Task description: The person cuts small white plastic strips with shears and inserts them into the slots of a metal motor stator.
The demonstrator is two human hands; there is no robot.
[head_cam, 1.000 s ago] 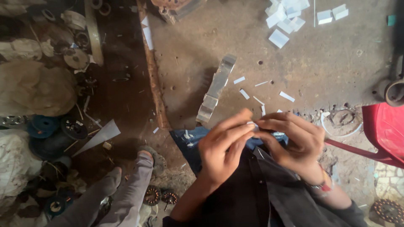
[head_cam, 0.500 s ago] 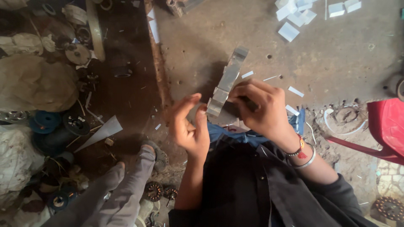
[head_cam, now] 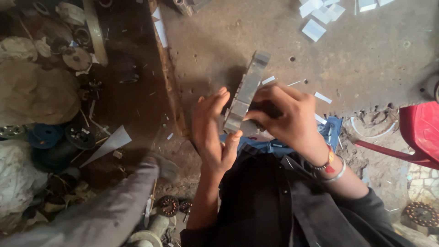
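Metal block [head_cam: 247,91] gripped in right hand [head_cam: 286,114]; left hand [head_cam: 212,128], fingers spread, steadies its lower end.

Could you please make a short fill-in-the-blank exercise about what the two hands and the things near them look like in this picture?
1. The right hand and the left hand both touch a long grey ____ piece.
2. The wrist of the ____ hand carries the bracelets.
3. At the right edge of the view stands a ____ plastic chair.
4. Small ____ paper slips lie on the concrete floor near the top of the view.

Missing words: metal; right; red; white
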